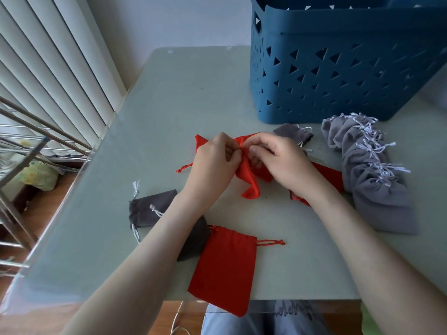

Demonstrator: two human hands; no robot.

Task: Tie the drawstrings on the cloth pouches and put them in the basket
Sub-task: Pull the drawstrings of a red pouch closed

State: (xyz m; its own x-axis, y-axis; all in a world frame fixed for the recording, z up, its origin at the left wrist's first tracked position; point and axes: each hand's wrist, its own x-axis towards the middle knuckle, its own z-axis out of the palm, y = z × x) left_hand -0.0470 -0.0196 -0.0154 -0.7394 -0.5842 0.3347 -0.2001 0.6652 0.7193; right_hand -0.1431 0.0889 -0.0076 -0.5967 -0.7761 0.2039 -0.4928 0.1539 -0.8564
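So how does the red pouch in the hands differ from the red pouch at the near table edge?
The held red pouch is crumpled, its mouth bunched between the left hand and right hand; the near red pouch lies flat with no hand on it. The held one sits mid-table; the near one overhangs the table edge. Both are red cloth.

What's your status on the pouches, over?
Left hand and right hand pinch the red pouch at its neck. Blue basket behind, right. Grey pouches alongside, nothing blocking.
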